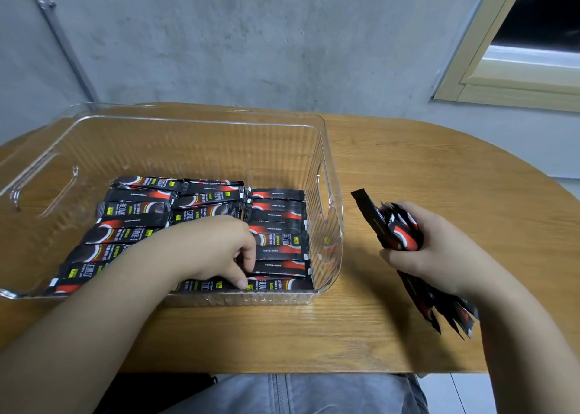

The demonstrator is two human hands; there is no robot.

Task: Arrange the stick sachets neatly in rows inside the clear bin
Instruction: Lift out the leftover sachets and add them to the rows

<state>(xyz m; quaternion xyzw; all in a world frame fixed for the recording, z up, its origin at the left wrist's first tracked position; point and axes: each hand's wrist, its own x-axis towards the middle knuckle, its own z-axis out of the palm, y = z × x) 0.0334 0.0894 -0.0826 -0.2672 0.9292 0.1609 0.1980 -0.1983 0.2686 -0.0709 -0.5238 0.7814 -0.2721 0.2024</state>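
left hand (216,250): inside clear bin (326,162), fingers curled, pressing a stick sachet (276,283)
right hand (436,253): beside bin, gripping a sachet bundle (398,228)

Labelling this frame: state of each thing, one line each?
clear bin: upright, open-topped, part filled.
sachets in the bin: flat, in rough rows.
left hand: in the bin, fingers curled on a sachet.
right hand: grips a bundle of sachets outside the bin.

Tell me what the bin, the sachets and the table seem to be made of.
Clear bin: transparent rigid plastic, ribbed glossy walls. Stick sachets: printed film, probably foil laminate, slight sheen, crimped ends. Table: wood grain, matte; solid or laminate, cannot tell.
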